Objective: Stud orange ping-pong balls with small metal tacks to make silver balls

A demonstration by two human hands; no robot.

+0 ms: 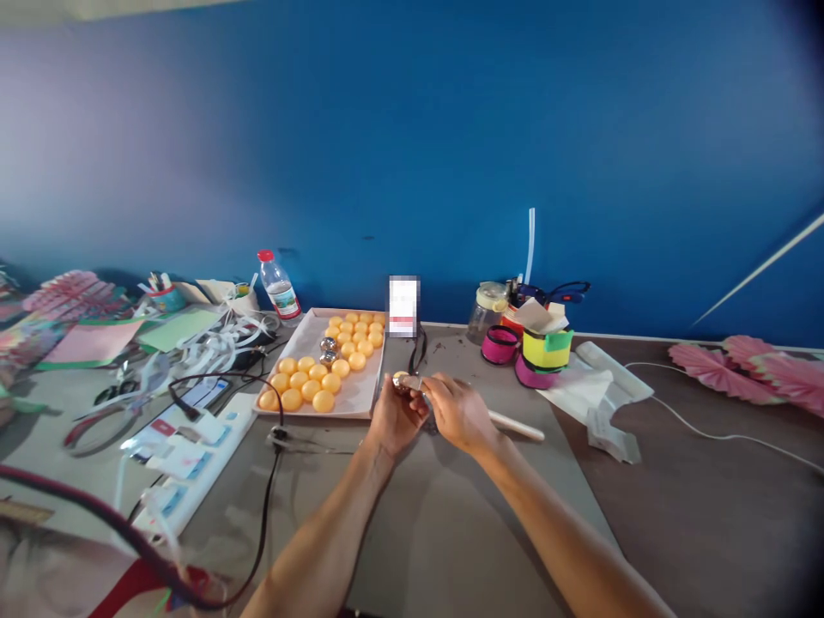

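Note:
My left hand (pixel 394 421) is closed around a small shiny silver piece (pixel 400 379), which has a yellowish spot on top and looks like the chrome balls in the tray. Fingers pinched, my right hand (pixel 460 414) meets it from the right; a thin flat piece (pixel 414 383), too small to name, shows at the fingertips. Just left of my hands lies a shallow white tray (pixel 366 393) holding several glossy orange balls (pixel 324 401) and two chrome balls (pixel 328 350). A white stick (pixel 518 426) rests on the grey mat, partly hidden behind my right hand.
A power strip (pixel 193 463), a phone (pixel 186 408) and black cables crowd the left side. A water bottle (pixel 279 285) stands behind the tray. At back right are a glass jar (pixel 487 313), bright tape rolls (pixel 546 349), white wrappers (pixel 583 390) and pink paper fans (pixel 750 369).

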